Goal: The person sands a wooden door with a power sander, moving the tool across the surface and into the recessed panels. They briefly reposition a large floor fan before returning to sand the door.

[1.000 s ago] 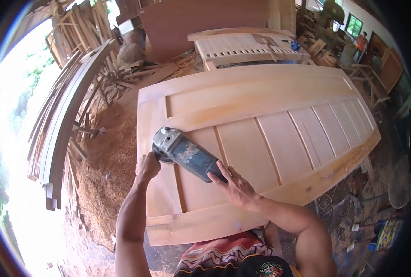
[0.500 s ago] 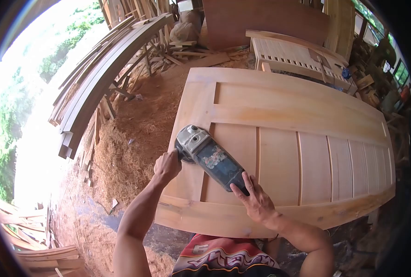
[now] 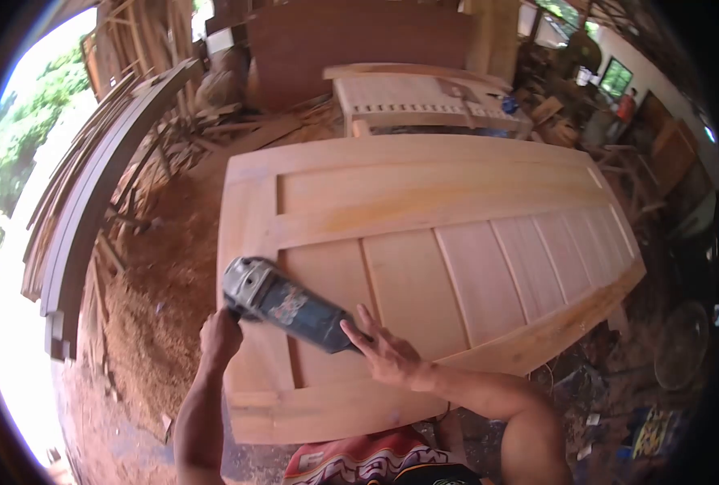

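A large angle grinder with a grey metal head and dark blue body lies over the left end of a wooden door panel. My left hand is closed around the side handle by the head, at the panel's left edge. At the rear of the body my right hand grips the grinder, some fingers stretched along it. The grinder's disc is mostly hidden under the head. Recessed boards and raised frame pieces make up the panel, with a yellowish streak along one rail.
Long timber beams are stacked on the left. Sawdust and shavings cover the ground beside the panel. A slatted wooden piece stands behind it. A round wire-guard shape is at the right, near scattered floor items.
The view has swung right, so the panel and beams appear farther left. The grinder lies flatter across the view, its head still over the panel's left end. Both hands keep their hold.
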Available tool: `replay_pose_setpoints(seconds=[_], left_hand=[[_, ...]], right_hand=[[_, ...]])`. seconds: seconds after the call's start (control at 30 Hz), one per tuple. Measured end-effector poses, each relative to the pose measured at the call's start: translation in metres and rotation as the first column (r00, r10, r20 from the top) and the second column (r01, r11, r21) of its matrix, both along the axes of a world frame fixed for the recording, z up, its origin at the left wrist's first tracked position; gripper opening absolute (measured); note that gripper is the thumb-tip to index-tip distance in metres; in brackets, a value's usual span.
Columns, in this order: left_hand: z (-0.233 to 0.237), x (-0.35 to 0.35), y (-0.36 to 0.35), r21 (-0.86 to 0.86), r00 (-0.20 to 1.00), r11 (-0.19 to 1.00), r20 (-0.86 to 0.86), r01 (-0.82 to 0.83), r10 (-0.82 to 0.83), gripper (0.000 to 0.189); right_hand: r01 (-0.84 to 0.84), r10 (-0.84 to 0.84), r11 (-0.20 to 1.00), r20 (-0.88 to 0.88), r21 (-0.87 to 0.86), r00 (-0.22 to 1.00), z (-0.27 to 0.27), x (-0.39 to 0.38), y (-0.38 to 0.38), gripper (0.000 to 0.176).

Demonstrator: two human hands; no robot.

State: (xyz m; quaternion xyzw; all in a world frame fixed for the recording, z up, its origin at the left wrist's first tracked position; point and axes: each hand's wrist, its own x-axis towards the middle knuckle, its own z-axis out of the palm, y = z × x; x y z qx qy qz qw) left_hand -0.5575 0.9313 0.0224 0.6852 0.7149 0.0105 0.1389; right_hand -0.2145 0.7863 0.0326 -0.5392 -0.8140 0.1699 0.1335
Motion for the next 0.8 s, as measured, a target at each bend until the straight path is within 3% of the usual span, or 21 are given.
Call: replay_pose_setpoints(seconds=[0.03,0.07,0.1,0.13,0.17,0.2,0.3,0.4,0.43,0.47,0.53,0.6,0.67,0.77,0.8], left_hand=[[0.009,0.005,-0.002,-0.007,0.999,1.0,0.042,0.019,-0.018,0.018],[0.013,0.009,-0.004,-0.004,0.995,0.999,0.093,-0.032,0.032,0.026],[0.014,0.008,-0.003,-0.023,0.996,0.999,0.086,-0.035,0.037,0.028],[0.015,0.008,-0.004,0.006,0.995,0.999,0.087,-0.045,0.044,0.028],[0.016,0.007,-0.003,0.009,0.995,0.999,0.098,-0.033,0.032,0.028],[0.015,0.008,-0.003,0.018,0.995,1.0,0.097,-0.011,0.009,0.028],[0.02,0.005,-0.007,0.046,0.996,0.999,0.088,-0.026,0.022,0.028],[-0.006,-0.002,-0.016,0.094,0.988,0.993,0.145,-0.072,0.058,0.029],[-0.003,-0.001,-0.02,0.105,0.986,0.991,0.158,-0.079,0.062,0.029],[-0.003,0.002,-0.024,0.069,0.985,0.995,0.161,-0.066,0.055,0.029],[0.009,0.0,-0.022,0.024,0.98,0.995,0.175,-0.1,0.094,0.029],[0.013,0.001,-0.024,-0.019,0.98,0.991,0.15,-0.132,0.134,0.029],[0.02,0.002,-0.026,-0.032,0.983,0.992,0.136,-0.12,0.123,0.03],[0.011,-0.003,-0.026,-0.084,0.992,0.995,0.114,-0.053,0.063,0.029],[0.008,-0.003,-0.024,-0.1,0.989,0.994,0.131,-0.051,0.064,0.028]], right_hand=[[0.195,-0.234,0.948,-0.133,-0.253,0.963,0.005,0.0,0.001,0.102],[0.271,-0.353,0.786,-0.043,-0.555,0.935,0.012,0.003,0.015,0.099],[0.134,-0.281,0.886,-0.284,-0.444,0.917,-0.05,0.016,0.021,0.081],[0.01,-0.299,0.668,-0.256,-0.744,0.919,-0.018,0.018,0.031,0.062],[-0.038,-0.41,0.495,-0.272,-0.868,0.871,-0.004,0.015,0.035,0.053],[-0.041,-0.548,0.452,-0.313,-0.891,0.776,-0.014,0.008,0.035,0.048],[-0.262,-0.423,0.537,-0.524,-0.802,0.739,-0.028,0.008,0.04,0.046],[-0.296,-0.348,0.658,-0.628,-0.692,0.696,-0.035,0.016,0.038,0.043],[-0.286,-0.295,0.686,-0.615,-0.669,0.732,-0.034,0.02,0.04,0.042],[-0.365,-0.323,0.541,-0.588,-0.758,0.741,-0.016,0.026,0.043,0.052],[-0.176,-0.299,0.572,-0.403,-0.801,0.865,0.055,0.017,0.037,0.063],[-0.105,-0.199,0.755,-0.378,-0.647,0.904,0.048,0.013,0.03,0.073],[-0.01,-0.141,0.877,-0.277,-0.48,0.951,0.027,0.006,0.02,0.102],[0.056,-0.142,0.916,-0.192,-0.397,0.971,0.023,-0.001,0.001,0.104],[0.018,-0.051,0.987,-0.211,-0.159,0.976,0.009,0.002,-0.003,0.101]])
